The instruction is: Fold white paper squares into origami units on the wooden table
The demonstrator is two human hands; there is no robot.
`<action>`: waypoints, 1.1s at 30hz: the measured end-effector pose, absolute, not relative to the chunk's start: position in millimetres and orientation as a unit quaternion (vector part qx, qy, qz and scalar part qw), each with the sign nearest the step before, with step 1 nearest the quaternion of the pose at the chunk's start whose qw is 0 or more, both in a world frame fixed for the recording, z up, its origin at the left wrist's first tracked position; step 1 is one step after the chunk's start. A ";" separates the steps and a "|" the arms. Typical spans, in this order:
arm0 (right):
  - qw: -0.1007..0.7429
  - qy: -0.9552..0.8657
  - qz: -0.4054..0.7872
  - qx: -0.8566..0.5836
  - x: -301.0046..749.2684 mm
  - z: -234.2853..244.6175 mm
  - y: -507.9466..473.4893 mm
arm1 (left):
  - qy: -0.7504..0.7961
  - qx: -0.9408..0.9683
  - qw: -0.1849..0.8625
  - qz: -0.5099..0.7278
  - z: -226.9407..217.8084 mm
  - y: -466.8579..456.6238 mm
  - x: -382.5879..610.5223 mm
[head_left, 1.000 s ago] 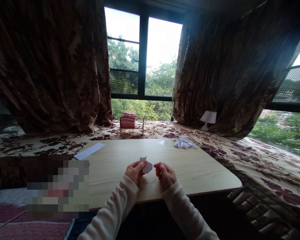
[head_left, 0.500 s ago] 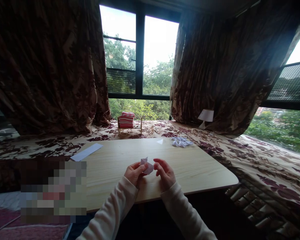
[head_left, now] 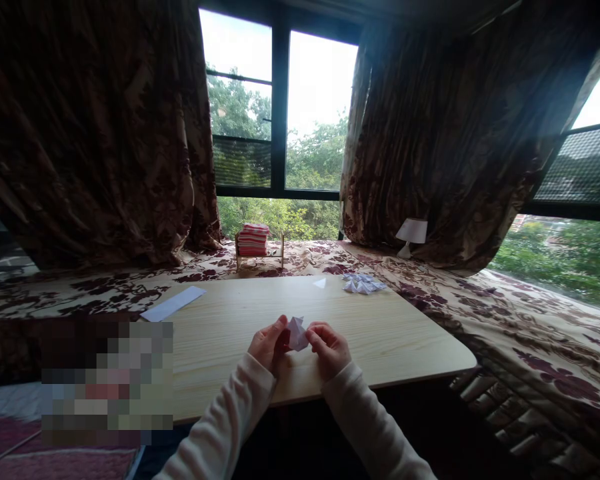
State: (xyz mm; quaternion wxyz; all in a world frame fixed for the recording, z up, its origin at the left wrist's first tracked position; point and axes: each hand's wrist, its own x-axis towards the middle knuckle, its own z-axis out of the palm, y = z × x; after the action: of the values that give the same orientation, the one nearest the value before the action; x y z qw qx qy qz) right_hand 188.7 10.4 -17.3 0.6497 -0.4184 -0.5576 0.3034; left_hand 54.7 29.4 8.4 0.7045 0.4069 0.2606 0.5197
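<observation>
The left hand [head_left: 266,343] holds a small folded paper [head_left: 297,335] at its left edge, thumb raised and fingers partly behind it. The right hand [head_left: 331,348] pinches the right edge of the same paper between thumb and forefinger. The paper is at the lower centre of the frame, above the table [head_left: 405,347].

On the table, a white strip [head_left: 174,304] lies at centre left; a small paper triangle [head_left: 320,283] and a cluster of folded pieces [head_left: 364,284] lie right of centre.

Beyond the table, a small rack [head_left: 282,251] near the centre contains a stack of striped cloths [head_left: 253,240], placed toward its left end. A lamp [head_left: 413,231] stands at centre right.

Change from the earlier frame: the right fingertips, previously apart from the paper, now meet its edge; the left thumb no longer covers its face.

The left fingertips are hidden. A pixelated block [head_left: 125,383] masks the lower left.
</observation>
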 end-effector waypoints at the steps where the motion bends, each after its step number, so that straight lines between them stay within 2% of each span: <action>1: 0.652 -0.554 0.303 -0.419 189.3 -17.9 11.2 | 0.270 0.401 0.702 0.523 9.1 29.8 54.4; 19: 0.644 -0.530 0.381 -0.399 187.6 -16.8 9.1 | 0.320 0.412 0.618 0.588 1.8 34.9 51.5; 24: 0.669 -0.478 0.403 -0.402 186.8 -14.2 8.6 | 0.326 0.437 0.606 0.579 1.1 34.1 52.3; 33: 0.650 -0.517 0.396 -0.392 186.5 -23.2 12.4 | 0.335 0.496 0.579 0.553 3.6 30.2 53.4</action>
State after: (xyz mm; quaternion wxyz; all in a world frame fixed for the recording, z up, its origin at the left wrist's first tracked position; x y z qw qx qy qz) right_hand 186.5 12.4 -23.2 0.6498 -0.3921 -0.5171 0.3957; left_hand 53.4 30.2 3.6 0.5795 0.4959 0.3347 0.5535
